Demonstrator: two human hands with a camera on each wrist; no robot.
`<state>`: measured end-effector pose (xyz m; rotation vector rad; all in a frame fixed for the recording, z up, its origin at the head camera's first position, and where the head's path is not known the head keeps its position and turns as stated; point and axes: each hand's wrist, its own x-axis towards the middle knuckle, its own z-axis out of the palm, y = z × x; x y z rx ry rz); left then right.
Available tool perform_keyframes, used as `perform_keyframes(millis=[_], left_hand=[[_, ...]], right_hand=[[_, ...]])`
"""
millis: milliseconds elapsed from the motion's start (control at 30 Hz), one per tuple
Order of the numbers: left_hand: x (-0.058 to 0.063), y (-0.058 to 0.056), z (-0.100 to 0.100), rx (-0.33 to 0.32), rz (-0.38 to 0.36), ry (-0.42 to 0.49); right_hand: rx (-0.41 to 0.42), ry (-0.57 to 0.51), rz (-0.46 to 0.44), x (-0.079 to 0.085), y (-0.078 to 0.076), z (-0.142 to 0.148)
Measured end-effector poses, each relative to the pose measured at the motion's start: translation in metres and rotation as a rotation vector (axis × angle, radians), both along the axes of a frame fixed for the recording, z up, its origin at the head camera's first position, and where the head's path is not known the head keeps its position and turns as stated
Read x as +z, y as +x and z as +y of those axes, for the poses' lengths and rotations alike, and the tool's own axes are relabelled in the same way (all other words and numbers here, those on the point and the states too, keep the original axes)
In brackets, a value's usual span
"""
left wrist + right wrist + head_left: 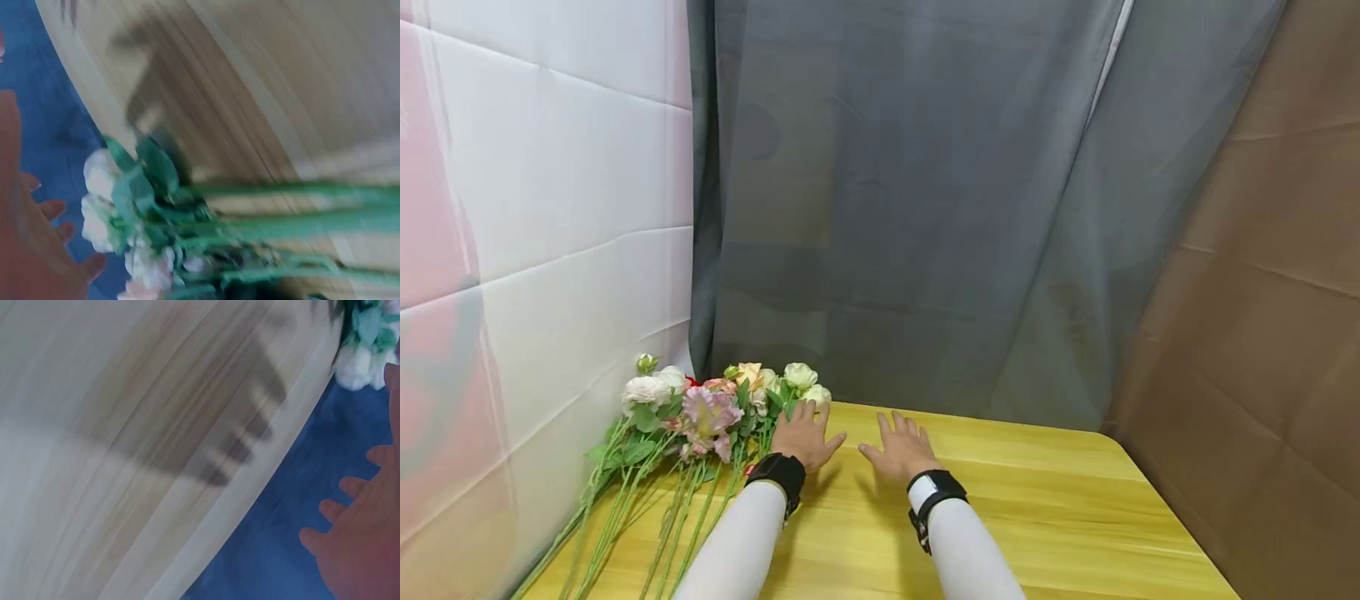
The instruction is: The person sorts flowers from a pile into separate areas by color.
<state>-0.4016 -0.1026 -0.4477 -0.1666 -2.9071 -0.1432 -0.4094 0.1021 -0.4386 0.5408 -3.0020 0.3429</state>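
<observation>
My left hand is stretched out with spread fingers beside the right side of a bunch of flowers, and holds nothing. White roses stand just past its fingertips in the head view; in the left wrist view their white heads and green stems lie on the wood-grain table. To the right, my right hand hovers palm down over the table, fingers spread, casting a shadow. Between the two hands is a gap. Pink flowers and a white bloom lie farther left.
Long green stems run toward the table's front left. The yellow wooden table has a rounded far right corner. A grey curtain hangs behind it, a pale panel stands left, and a brown one right.
</observation>
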Motion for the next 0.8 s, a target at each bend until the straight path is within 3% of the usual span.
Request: perform_keyframes(millis=[133, 400, 600, 800], left_hand=[[0.009, 0.008, -0.017, -0.005, -0.055, 0.046], [0.014, 0.025, -0.048, -0.024, -0.112, 0.107], [0.009, 0.034, -0.064, -0.049, -0.151, 0.227], [0.000, 0.043, -0.076, -0.008, -0.200, 0.361]], right_hand=[[0.056, -0.036, -0.028, 0.006, 0.002, -0.017], [0.160, -0.055, -0.067, 0.005, 0.010, -0.052], [0.219, -0.095, -0.094, -0.004, 0.020, -0.076], [0.307, -0.235, -0.187, -0.014, 0.034, -0.101]])
